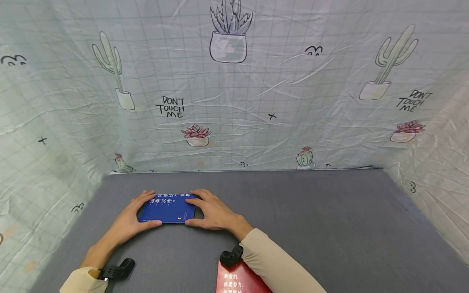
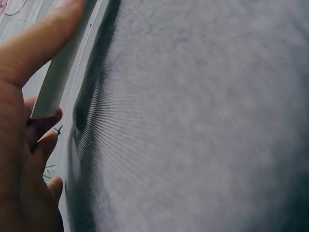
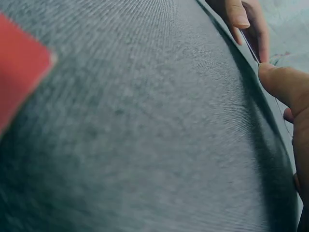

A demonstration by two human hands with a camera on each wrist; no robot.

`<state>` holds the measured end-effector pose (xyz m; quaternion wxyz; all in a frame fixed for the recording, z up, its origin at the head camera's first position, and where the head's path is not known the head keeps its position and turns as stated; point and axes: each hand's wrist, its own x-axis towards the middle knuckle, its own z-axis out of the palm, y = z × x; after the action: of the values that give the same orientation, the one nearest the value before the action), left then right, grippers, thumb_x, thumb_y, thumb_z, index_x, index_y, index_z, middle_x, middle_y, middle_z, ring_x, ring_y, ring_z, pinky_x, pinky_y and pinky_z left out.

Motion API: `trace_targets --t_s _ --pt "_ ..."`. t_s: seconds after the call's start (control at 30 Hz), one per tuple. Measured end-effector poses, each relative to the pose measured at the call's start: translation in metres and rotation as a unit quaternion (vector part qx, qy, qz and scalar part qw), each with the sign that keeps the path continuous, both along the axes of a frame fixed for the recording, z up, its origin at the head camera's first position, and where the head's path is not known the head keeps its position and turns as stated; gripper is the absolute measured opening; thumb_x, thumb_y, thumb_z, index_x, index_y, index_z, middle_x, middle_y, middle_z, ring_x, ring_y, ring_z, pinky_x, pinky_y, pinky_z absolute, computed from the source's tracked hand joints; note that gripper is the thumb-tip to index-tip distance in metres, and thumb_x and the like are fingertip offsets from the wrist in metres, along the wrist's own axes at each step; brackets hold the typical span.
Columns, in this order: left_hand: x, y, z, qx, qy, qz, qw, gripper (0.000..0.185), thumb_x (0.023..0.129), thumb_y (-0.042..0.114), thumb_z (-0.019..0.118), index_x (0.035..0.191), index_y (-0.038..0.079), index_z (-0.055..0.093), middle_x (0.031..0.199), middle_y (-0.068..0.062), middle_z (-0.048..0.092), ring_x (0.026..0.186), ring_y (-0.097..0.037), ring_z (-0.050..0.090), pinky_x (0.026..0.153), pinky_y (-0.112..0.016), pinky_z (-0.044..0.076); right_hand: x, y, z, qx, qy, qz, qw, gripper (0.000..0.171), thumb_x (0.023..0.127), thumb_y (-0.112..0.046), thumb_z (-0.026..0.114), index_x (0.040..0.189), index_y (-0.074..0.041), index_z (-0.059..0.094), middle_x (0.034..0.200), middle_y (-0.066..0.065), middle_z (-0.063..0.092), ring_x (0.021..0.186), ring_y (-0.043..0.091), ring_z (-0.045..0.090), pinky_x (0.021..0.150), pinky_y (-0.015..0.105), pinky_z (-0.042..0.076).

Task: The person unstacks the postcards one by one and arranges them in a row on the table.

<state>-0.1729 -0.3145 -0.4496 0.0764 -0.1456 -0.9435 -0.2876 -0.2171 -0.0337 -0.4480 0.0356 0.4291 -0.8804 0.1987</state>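
A thin blue notebook [image 1: 166, 211] with white printed characters and a small moon mark lies between the two hands in the head view. My left hand [image 1: 128, 217] grips its left end, thumb along the near edge and fingers at the far edge. At the other end, my right hand [image 1: 216, 211] holds it in the same manner. In the left wrist view the notebook [image 2: 63, 79] shows as a pale strip between thumb and fingers. The right wrist view shows it edge-on as a thin line; its underside is hidden.
A red notebook [image 1: 234, 283] with white characters lies at the near edge, partly covered by the right sleeve [image 1: 278, 260] and black wrist camera [image 1: 231, 256]. The grey tabletop [image 1: 311, 215] is bounded by hanging printed cloth [image 1: 256, 89] at the back and sides.
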Motion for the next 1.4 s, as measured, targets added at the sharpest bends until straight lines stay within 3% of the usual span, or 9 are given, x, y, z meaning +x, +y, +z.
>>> trace_targets --t_s 0.2,0.6,1.4 --pt "-0.002 -0.001 -0.003 -0.006 0.001 -0.004 1.0 0.083 0.068 0.045 0.073 0.134 0.009 0.038 0.139 -0.014 0.032 0.13 -0.036 0.017 0.103 -0.053 0.003 0.0 -0.001 -0.005 0.004 0.002 -0.002 1.0 0.063 0.081 -0.06 0.046 0.132 -0.023 0.044 0.14 0.001 0.029 0.129 0.015 0.021 0.103 0.037 0.024" --pt "-0.003 0.001 -0.011 -0.058 0.019 0.007 0.9981 0.088 0.065 0.054 0.07 0.134 0.008 0.039 0.138 -0.014 0.034 0.129 -0.036 0.02 0.103 -0.051 0.003 0.001 -0.001 -0.009 0.015 0.028 -0.009 0.999 0.064 0.08 -0.063 0.044 0.131 -0.025 0.045 0.14 0.001 0.029 0.129 0.015 0.021 0.103 0.037 0.024" --pt "-0.004 0.001 -0.011 -0.053 0.021 0.001 0.9984 0.085 0.065 0.052 0.071 0.132 0.008 0.041 0.138 -0.015 0.033 0.129 -0.036 0.02 0.103 -0.051 0.002 0.0 0.0 -0.01 0.026 0.022 -0.012 0.999 0.065 0.081 -0.065 0.04 0.133 -0.026 0.041 0.141 0.0 0.026 0.129 0.014 0.02 0.103 0.037 0.023"
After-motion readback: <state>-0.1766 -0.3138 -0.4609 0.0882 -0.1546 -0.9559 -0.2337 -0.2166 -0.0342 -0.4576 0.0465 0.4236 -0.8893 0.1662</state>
